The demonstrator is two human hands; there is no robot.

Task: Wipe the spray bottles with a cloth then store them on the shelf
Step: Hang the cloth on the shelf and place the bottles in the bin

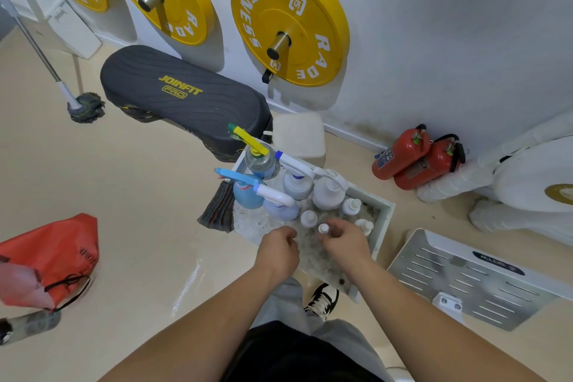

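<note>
A white shelf tray [384, 226] holds several spray bottles: a clear one with a yellow trigger [259, 158], a blue one with a light-blue trigger [246, 192], a pale one with a white trigger [279, 208], plus several small white bottles. My right hand [344, 239] pinches a small white-capped bottle [323, 228] near the tray's front. My left hand [277, 250] hovers beside it with its fingers curled; whether it holds anything is hidden. A dark grey cloth [218, 211] hangs over the tray's left edge.
A black step platform [183, 96] lies behind the tray, with yellow weight plates [288, 22] on the wall. Two red fire extinguishers [415, 158] stand at right. A red bag [52, 257] sits left, a mop [83, 105] far left, a grey metal panel [471, 279] right.
</note>
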